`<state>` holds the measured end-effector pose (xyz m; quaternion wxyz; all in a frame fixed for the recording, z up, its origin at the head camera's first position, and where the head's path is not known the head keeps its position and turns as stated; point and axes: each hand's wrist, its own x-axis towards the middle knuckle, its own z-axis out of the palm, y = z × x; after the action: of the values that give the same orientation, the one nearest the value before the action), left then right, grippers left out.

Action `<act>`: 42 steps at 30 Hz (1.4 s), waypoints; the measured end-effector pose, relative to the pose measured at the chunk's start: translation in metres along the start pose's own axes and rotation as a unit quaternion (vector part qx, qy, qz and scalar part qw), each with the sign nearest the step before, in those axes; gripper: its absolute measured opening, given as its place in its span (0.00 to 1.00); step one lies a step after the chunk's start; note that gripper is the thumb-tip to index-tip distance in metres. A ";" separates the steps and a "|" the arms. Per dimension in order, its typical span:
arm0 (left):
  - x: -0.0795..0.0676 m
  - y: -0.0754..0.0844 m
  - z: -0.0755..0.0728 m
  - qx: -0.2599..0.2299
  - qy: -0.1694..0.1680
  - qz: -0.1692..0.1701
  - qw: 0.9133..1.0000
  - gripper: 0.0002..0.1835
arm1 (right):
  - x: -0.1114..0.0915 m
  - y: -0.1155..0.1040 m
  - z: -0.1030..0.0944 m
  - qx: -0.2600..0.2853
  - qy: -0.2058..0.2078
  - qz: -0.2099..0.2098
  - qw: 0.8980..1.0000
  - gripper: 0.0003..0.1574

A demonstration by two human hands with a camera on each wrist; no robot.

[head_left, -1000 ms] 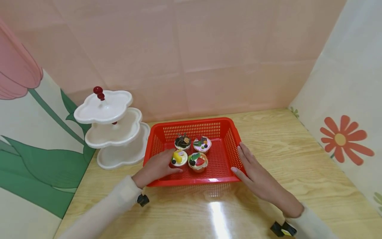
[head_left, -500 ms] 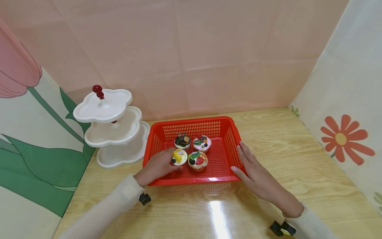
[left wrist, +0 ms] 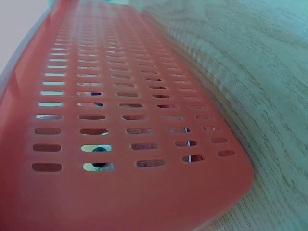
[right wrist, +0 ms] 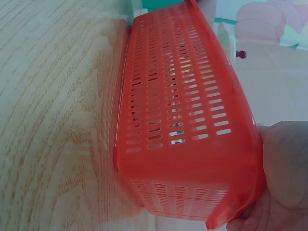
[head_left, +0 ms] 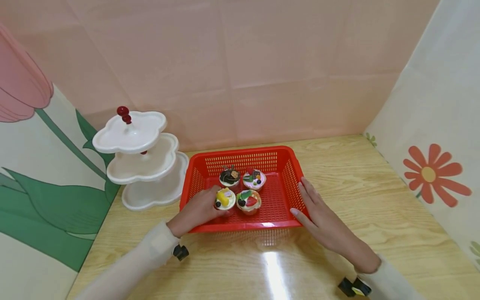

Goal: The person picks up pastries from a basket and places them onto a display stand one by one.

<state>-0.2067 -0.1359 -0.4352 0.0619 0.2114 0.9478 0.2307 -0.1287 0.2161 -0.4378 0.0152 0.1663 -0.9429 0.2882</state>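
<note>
- Stand (head_left: 142, 167), white and three-tiered, rests on the wooden table (head_left: 337, 175).
- Left hand (head_left: 198, 208) grips the yellow-topped cupcake (head_left: 226, 200) in the red basket (head_left: 276, 204).
- Dark-topped cupcake (head_left: 229, 178) sits just behind it, with strawberry-topped cupcake (head_left: 248, 203) and pink-topped cupcake (head_left: 254, 180) to their right.
- Right hand (head_left: 325, 223), fingers straight, touches the basket's right rim.

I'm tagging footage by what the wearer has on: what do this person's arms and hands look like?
Plain, cream-coloured long sleeves cover both arms: left sleeve and right sleeve. The left hand and right hand show no gloves or rings. Near the cuffs are a blocky black left device and a similar right device with a yellow patch.
</note>
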 end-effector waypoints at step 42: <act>-0.023 0.000 -0.045 -0.229 0.082 -0.005 0.970 0.38 | -0.002 0.003 0.006 -0.013 0.021 0.005 1.000 0.51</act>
<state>-0.1962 -0.1644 -0.3951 0.0318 0.1673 0.8727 0.4577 -0.1275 0.2154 -0.4446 0.0358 0.1548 -0.9468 0.2798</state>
